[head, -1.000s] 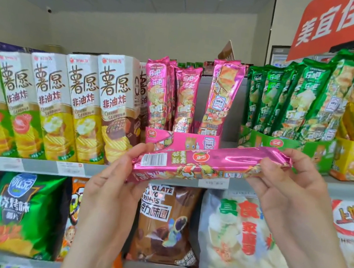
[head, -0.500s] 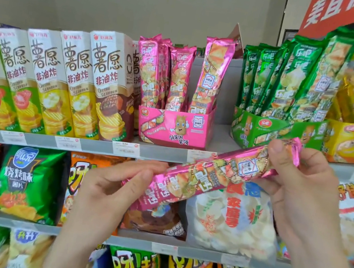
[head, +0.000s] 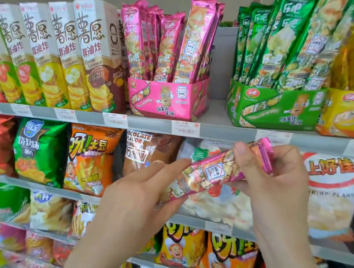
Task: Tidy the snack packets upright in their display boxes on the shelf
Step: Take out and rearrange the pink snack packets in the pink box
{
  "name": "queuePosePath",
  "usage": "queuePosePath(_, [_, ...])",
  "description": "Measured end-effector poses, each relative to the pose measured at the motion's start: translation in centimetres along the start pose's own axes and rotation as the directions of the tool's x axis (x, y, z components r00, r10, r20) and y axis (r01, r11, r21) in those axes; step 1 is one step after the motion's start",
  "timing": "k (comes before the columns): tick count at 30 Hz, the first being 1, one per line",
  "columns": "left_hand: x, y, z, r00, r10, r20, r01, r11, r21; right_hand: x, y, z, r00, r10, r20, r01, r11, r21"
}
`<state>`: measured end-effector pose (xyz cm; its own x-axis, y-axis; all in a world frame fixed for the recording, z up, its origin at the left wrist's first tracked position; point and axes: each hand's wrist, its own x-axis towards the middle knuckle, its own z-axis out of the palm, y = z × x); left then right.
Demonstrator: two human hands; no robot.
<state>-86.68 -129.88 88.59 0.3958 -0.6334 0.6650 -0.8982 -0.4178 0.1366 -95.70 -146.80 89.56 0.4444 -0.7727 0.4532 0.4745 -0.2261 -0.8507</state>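
1. Holding a long pink packet at a slant in front of the second shelf level, both hands share it: its lower end points down-left and its crimped upper end points up-right.
2. The left hand grips the lower end, its fingers clamped along the wrapper.
3. The right hand pinches the upper end, thumb on the front and the other fingers curled behind.
4. The packet is below and to the right of the pink display box and well apart from it, with its top end just under the top shelf edge.
5. That box stands on the top shelf, holding upright pink packets; the right-hand ones lean a little.
6. To its right, past a bare stretch of shelf, stands a green display box full of green packets that tilt rightward, and a yellow display box touches its far side.
7. To the left of the pink box stands a row of tall cardboard cartons.
8. White price labels line the shelf edge.
9. Bagged snacks fill the lower shelves, among them an orange bag and a white shrimp-flakes bag.
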Motion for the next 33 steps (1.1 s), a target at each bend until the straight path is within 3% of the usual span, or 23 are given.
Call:
queuePosePath(3, [-0.2, 0.6, 0.5, 0.998, -0.029, 0.063, 0.033, 0.998, -0.055, 0.0, 0.0, -0.4, 0.99, 0.044, 0.135, -0.064, 0.987, 0.15])
queuePosePath(7, [-0.3, 1.1, 1.3, 0.995, -0.053, 0.083, 0.076, 0.948, -0.308, 0.4, -0.4, -1.1, 0.946, 0.085, 0.314, -0.209, 0.898, 0.387])
queuePosePath(14, [-0.1, 0.5, 2.7, 0.993, -0.085, 0.087, 0.116, 0.877, -0.465, 0.3, -0.1, -0.3, 0.905, 0.053, 0.423, -0.229, 0.898, 0.377])
queuePosePath(17, [0.5, 0.8, 2.8, 0.998, -0.026, 0.049, 0.049, 0.822, -0.567, 0.3, 0.2, 0.6, 0.918, 0.03, 0.396, -0.202, 0.894, 0.4])
queuePosePath(21, [1.2, 0.7, 3.3, 0.999, 0.02, 0.041, 0.013, 0.743, -0.67, 0.5, 0.4, 1.7, 0.935, -0.015, 0.354, -0.102, 0.946, 0.309])
queuePosePath(27, [1.9, -0.7, 3.4, 0.999, -0.01, 0.032, 0.031, 0.628, -0.778, 0.6, 1.0, 3.5, 0.964, -0.074, 0.257, 0.025, 0.982, 0.189])
queuePosePath(33, [3.6, -2.4, 2.1, 0.998, -0.059, -0.034, -0.001, 0.488, -0.873, 1.1, 0.6, 5.4, 0.969, -0.008, 0.246, -0.054, 0.969, 0.243])
